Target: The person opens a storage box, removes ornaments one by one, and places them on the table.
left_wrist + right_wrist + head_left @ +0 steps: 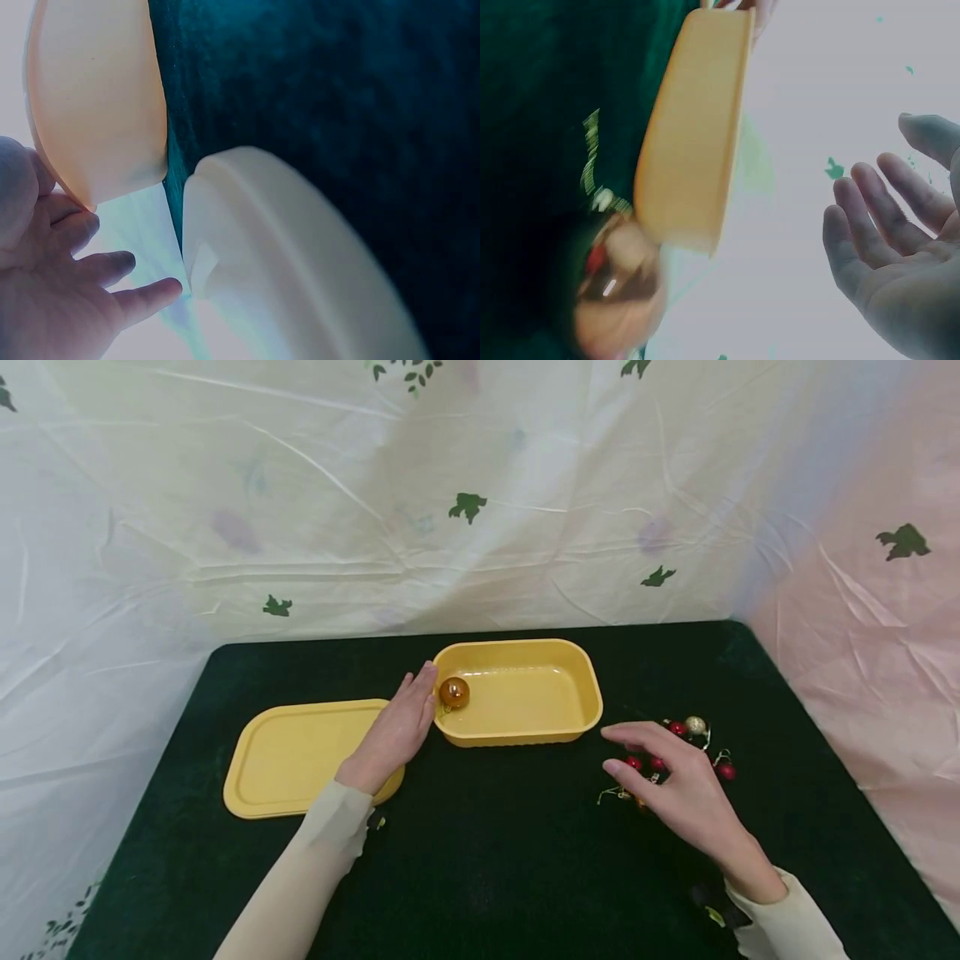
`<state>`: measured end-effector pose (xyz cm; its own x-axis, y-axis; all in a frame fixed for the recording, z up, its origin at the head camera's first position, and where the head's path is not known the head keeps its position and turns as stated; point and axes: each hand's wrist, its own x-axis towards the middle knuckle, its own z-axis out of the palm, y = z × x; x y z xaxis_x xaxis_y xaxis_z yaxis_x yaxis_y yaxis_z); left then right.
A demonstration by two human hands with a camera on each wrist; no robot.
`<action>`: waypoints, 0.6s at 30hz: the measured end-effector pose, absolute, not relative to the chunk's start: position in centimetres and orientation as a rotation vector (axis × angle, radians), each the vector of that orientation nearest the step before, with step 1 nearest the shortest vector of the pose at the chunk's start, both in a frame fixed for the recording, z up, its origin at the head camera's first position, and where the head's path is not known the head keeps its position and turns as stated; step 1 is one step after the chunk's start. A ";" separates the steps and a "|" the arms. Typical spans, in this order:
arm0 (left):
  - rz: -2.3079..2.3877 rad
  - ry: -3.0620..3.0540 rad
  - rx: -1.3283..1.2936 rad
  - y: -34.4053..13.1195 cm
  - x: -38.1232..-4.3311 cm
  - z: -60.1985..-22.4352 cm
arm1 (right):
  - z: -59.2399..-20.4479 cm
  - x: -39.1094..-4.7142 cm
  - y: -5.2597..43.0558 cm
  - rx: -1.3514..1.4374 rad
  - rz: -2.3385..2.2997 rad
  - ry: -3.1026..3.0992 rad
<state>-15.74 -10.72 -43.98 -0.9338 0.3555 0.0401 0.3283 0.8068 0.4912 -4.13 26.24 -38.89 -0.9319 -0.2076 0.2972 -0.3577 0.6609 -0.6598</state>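
Note:
A yellow rectangular container (517,739) stands at the back middle of the table with one shiny orange-gold bauble (454,692) inside, near its left end. My left hand (397,722) rests against the container's left rim, fingers fairly straight, as the left wrist view also shows. My right hand (678,785) hovers over a small group of ornaments, thumb and fingers apart, holding nothing. Red baubles (726,771) and a pale gold bauble (695,725) show around it; the hand partly hides the group. A large blurred shiny bauble (619,292) appears in the right wrist view.
A yellow lid (300,760) lies flat on the dark green tabletop (480,860), left of the container and partly beneath the left forearm and hand. A pale leaf-patterned cloth (525,560) hangs behind the table and along its sides.

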 end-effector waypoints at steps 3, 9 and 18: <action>0.777 2.931 0.561 -10.8 -15.8 -44.0 | -38.4 -4.7 25.0 0.505 1.157 -2.666; 0.779 2.927 0.555 -10.8 -15.8 -43.9 | -38.1 -6.3 22.9 0.600 1.240 -2.609; 0.779 2.912 0.535 -10.8 -15.8 -43.6 | -38.1 -8.8 19.8 0.620 1.403 -2.591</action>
<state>-15.81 -10.76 -43.59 -0.9357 0.3525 0.0123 0.3115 0.8097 0.4973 -8.82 19.78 -38.10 -0.9071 -0.2919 0.3034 -0.4136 0.4832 -0.7717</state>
